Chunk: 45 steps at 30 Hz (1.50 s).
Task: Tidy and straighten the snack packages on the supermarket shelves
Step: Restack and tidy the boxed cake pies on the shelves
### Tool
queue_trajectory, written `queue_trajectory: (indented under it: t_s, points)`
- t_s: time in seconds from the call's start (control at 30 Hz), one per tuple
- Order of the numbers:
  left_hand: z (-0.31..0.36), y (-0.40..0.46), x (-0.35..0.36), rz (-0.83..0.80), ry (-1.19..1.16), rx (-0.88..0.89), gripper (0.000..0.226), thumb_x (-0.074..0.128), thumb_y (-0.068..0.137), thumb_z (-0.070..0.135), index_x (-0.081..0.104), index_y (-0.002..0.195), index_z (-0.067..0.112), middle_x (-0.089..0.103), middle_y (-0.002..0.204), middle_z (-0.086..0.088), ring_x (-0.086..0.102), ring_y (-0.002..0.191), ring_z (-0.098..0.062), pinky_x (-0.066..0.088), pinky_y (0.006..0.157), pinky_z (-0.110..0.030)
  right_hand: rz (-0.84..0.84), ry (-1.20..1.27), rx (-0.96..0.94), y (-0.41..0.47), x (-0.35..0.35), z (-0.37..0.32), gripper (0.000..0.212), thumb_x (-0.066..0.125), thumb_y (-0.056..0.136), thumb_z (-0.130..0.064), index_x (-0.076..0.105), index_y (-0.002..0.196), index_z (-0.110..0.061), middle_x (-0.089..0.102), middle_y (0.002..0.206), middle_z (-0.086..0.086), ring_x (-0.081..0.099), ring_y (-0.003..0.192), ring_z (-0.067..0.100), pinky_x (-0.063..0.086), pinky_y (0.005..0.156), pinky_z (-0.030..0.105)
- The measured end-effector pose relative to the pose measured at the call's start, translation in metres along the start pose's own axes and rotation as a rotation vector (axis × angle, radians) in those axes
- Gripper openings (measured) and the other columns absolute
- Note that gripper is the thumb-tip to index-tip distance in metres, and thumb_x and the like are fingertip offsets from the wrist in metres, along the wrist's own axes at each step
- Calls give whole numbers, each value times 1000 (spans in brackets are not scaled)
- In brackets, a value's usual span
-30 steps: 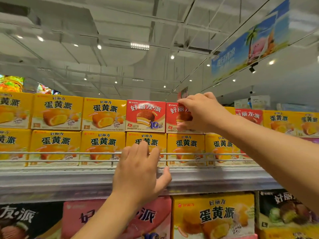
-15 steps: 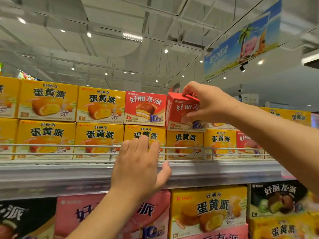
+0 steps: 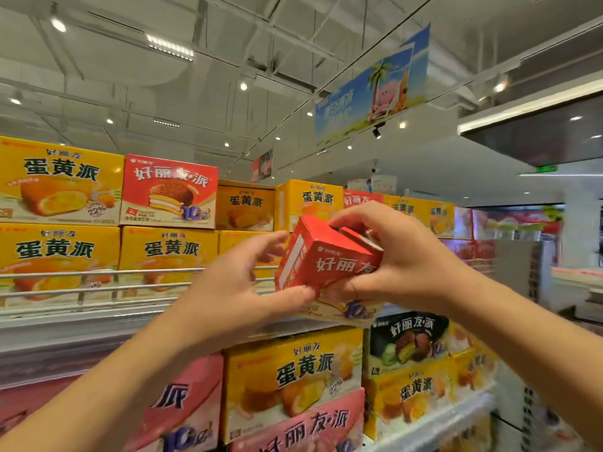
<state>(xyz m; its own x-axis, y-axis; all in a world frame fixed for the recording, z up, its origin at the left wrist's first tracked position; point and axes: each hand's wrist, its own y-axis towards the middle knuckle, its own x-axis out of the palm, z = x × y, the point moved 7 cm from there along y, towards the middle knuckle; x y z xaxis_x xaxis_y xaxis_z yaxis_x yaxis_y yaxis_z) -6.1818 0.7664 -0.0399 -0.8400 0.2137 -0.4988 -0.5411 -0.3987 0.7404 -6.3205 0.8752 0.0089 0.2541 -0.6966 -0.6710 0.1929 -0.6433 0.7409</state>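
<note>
**Red snack box held off the shelf in both hands**

While it hangs in the air at the centre right of the frame, the red box (image 3: 329, 256) is tilted, one corner turned toward the camera, clear of the upper shelf (image 3: 81, 324) and in front of its wire rail (image 3: 98, 277). The right hand (image 3: 404, 256) grips it from the right, fingers curled over the top and thumb across the printed front. The left hand (image 3: 235, 288) meets it from the left: its thumb tip presses the box's lower left edge, while its fingers are spread and lightly bent beside the box's side face; whether they touch it I cannot tell.

Behind the box, on the upper shelf, yellow boxes (image 3: 62, 256) stand in two stacked rows behind the rail, running from the left edge toward the right. One red boxed pie pack (image 3: 168, 192) sits in the top row at left of centre, between yellow ones. Further right the row continues, blurred.

Below the shelf lip, at the bottom of the frame, pink boxes (image 3: 182, 406), a large yellow box (image 3: 293, 376) and a black box (image 3: 408, 340) fill the lower shelf.

Across the upper half runs a grey ceiling with pipes, spotlights and strip lamps. A blue banner (image 3: 372, 89) with a palm tree and a pink figure hangs at upper right.
</note>
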Motion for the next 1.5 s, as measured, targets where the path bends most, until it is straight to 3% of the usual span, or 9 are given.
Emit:
queue_trajectory:
  t_s: [0.37, 0.5, 0.63, 0.77, 0.93, 1.07, 1.2, 1.37, 1.5]
  points:
    - [50, 57, 137, -184, 73, 99, 60, 81, 57, 57, 55, 110, 45, 66, 99, 26, 59, 96, 11, 47, 71, -5, -109, 17, 173, -90, -48, 135, 79, 79, 61, -52, 48, 132, -38, 54, 122, -20, 52, 109, -6, 49, 90, 20]
    - [69, 108, 183, -169, -274, -52, 65, 77, 60, 64, 59, 117, 40, 69, 106, 18, 66, 98, 1, 52, 81, -22, -84, 57, 207, -118, -82, 205, 77, 85, 63, -41, 51, 131, -36, 54, 120, -21, 51, 109, -8, 46, 90, 16]
    - [91, 194, 198, 101, 531, 104, 63, 66, 82, 51, 48, 137, 25, 55, 133, 1, 52, 121, -15, 44, 99, -35, -105, 77, 170, -134, -109, 263, 76, 82, 69, -41, 48, 137, -34, 52, 121, -21, 51, 112, -4, 51, 92, 25]
    - [65, 250, 209, 52, 1112, -75, 99, 64, 72, 71, 24, 151, 26, 21, 159, -6, 17, 146, -29, 17, 117, -51, -169, 50, 117, -136, -119, 295, 80, 78, 68, -49, 45, 139, -36, 47, 120, -31, 48, 113, -9, 51, 85, 16]
    - [32, 260, 212, 48, 1177, -206, 98, 68, 61, 78, 39, 140, 30, 14, 162, -6, 4, 150, -28, 2, 117, -55, -179, 99, 35, -126, -122, 308, 81, 72, 60, -62, 45, 134, -45, 47, 112, -35, 43, 112, -16, 49, 74, 8]
    - [37, 266, 207, 190, 1129, -156, 112, 76, 62, 67, 19, 148, 23, 14, 162, -2, 4, 150, -25, 2, 119, -53, -193, 139, -9, -120, -118, 320, 86, 74, 60, -63, 45, 137, -38, 46, 116, -35, 46, 111, -14, 50, 74, 8]
    - [29, 272, 209, 57, 1204, -254, 115, 69, 61, 76, 18, 152, 26, 5, 164, -2, -4, 150, -26, -3, 117, -55, -175, 177, -49, -117, -117, 332, 82, 76, 63, -57, 46, 137, -38, 46, 116, -37, 44, 111, -17, 46, 75, 3]
    - [46, 273, 204, 215, 1115, -155, 76, 84, 58, 56, 45, 116, 26, 46, 135, -3, 24, 142, -29, 11, 117, -50, -169, 246, -73, -116, -115, 345, 81, 73, 59, -63, 45, 133, -45, 46, 118, -37, 47, 112, -13, 49, 74, 6]
    - [56, 271, 202, 213, 1014, -142, 68, 88, 58, 47, 40, 102, 31, 48, 96, 10, 47, 103, -20, 17, 113, -43, -178, 290, -71, -114, -112, 349, 69, 74, 56, -65, 40, 116, -63, 43, 118, -42, 43, 112, -19, 47, 71, 3]
